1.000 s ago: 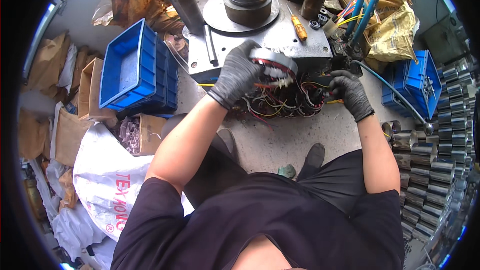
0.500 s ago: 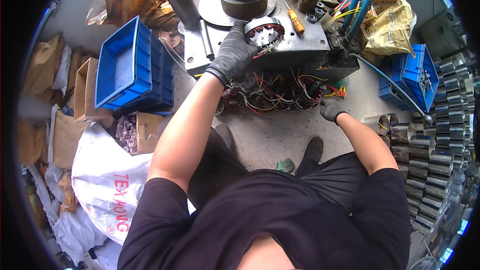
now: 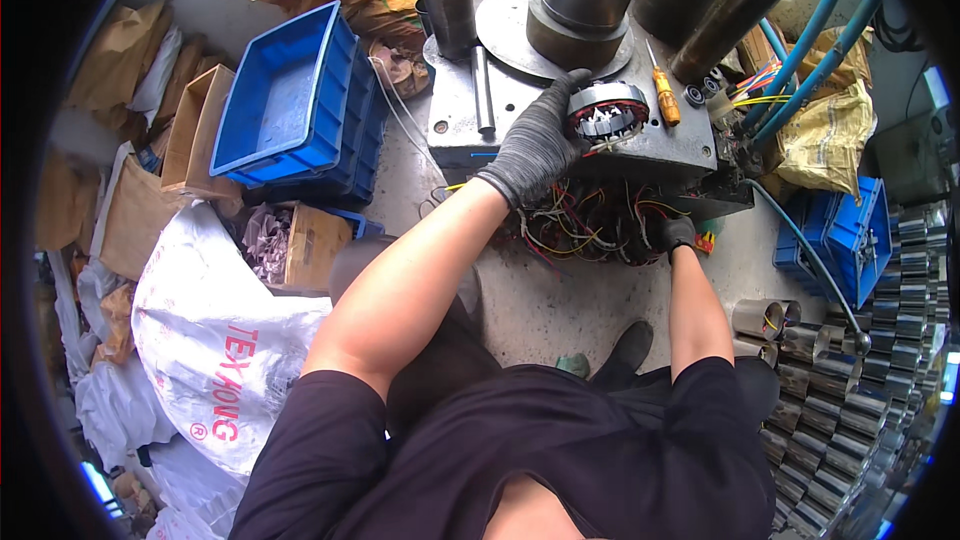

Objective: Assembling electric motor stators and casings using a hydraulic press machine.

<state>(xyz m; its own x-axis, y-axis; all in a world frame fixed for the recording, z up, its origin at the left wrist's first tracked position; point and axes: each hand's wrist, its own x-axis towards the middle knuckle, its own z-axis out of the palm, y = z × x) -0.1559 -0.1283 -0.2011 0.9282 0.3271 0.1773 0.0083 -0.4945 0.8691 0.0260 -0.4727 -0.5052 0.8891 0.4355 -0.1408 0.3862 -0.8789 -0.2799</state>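
My left hand (image 3: 540,145), in a dark grey knit glove, grips a motor stator (image 3: 608,112) at its left side. The stator is a metal ring with white insulators inside and thin lead wires at its lower edge. It is held over the front part of a steel press table (image 3: 455,100). My right hand (image 3: 679,232), gloved too, is at the right end of a heap of wired stators (image 3: 590,225) below the table's front edge. Its fingers are mostly hidden. Red-and-yellow tool handles (image 3: 705,241) lie right beside it.
On the table are a yellow-handled screwdriver (image 3: 665,98), a metal rod (image 3: 484,90) and the press column (image 3: 585,0) on a round plate. Blue crates (image 3: 285,90) and a white sack (image 3: 225,330) stand left. Stacked metal cylinders (image 3: 830,410) and a blue bin (image 3: 850,240) are at right.
My right hand has moved forward to the heap's right end, beside the tool handles. My left hand keeps hold of the stator. The whole view has shifted, so the table now appears further right.
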